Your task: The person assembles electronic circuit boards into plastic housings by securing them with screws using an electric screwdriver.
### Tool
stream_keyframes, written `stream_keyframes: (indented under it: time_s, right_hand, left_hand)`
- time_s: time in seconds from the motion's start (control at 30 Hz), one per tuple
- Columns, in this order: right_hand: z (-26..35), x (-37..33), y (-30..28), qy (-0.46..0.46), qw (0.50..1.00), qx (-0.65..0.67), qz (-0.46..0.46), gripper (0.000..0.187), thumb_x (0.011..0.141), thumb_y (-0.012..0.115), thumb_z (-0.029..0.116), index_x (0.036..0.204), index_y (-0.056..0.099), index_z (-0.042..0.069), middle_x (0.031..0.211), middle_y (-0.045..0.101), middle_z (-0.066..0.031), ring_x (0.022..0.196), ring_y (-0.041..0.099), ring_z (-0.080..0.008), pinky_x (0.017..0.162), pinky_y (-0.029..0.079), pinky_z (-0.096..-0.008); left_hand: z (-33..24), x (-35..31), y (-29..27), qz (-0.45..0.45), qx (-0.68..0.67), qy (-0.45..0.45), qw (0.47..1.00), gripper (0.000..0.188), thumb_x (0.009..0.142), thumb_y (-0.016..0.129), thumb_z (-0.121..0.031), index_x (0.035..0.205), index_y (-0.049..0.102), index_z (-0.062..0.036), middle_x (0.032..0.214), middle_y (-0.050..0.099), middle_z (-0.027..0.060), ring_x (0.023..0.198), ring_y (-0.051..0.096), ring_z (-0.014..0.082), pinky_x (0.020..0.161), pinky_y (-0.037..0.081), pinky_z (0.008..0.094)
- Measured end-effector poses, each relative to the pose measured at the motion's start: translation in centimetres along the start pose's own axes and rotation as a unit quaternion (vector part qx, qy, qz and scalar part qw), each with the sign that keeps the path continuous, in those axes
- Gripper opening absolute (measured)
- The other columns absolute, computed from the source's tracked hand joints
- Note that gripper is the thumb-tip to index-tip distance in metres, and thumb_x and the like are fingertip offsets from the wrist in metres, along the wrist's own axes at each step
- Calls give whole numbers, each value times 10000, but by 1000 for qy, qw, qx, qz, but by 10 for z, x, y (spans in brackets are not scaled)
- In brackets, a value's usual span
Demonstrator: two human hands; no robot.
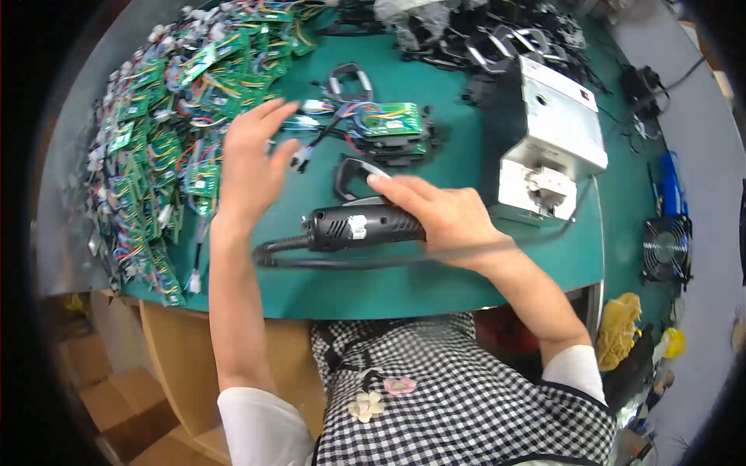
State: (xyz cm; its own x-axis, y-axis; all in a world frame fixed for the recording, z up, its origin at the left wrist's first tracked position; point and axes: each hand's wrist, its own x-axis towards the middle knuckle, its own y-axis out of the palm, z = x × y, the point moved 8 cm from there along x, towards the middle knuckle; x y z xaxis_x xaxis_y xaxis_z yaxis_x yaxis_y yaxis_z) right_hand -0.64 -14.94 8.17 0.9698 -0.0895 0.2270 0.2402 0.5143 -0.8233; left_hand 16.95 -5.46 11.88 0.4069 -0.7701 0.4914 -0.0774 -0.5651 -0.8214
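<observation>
With the right hand (460, 221) gripping the tool (361, 227) and the left hand (252, 163) loosely spread at ten o'clock, I'd swing the cord (373, 263) off the wrist (498, 262).

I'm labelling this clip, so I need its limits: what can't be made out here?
All in the head view:
- Working end of the black corded power tool: hidden by the right hand.
- Whether the left hand touches the white wire connector: blurred.
- Print on the tool's white sticker: too small.
- Rest of the grey plastic bag: cut off by the upper edge.
</observation>
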Motion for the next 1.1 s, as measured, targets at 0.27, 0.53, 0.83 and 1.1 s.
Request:
stream_keyframes:
  time_s: [0.27, 0.53, 0.83, 1.1]
  right_hand:
    - [21, 23, 56, 5, 986, -145, 78, 748, 607, 581, -28, 1304, 418, 188, 999, 619, -76, 680, 624, -266, 544, 481, -367]
    - [45, 34, -37, 82, 981, 166, 60, 836, 511, 591, -29, 1308, 411, 146, 899, 650, -131, 735, 643, -295, 673, 491, -280]
    - [30, 48, 12, 53, 870, 157, 464, 666, 562, 594, 36, 1211, 448, 59, 706, 541, -85, 520, 540, -181, 477, 436, -329]
    - [31, 96, 61, 63, 915, 100, 385, 536, 555, 627, 65, 1081, 527, 64, 812, 584, -111, 666, 610, -228, 575, 501, -365]
  left_hand:
    - [143, -116, -76, 20, 204, -257, 944, 514, 709, 716, -295, 1119, 548, -35, 989, 598, 162, 931, 562, 344, 772, 450, 422]
    - [154, -127, -46, 34, 74, -361, 929, 673, 650, 762, -304, 1212, 475, -69, 988, 566, 155, 934, 544, 333, 805, 439, 413]
    - [129, -148, -37, 34, 133, -335, 932, 587, 593, 786, -266, 1052, 514, -20, 980, 526, 142, 914, 518, 348, 763, 443, 430]
    - [106, -170, -55, 24, 81, -321, 943, 537, 559, 793, -129, 1017, 539, -10, 996, 516, 123, 931, 494, 314, 794, 427, 398]
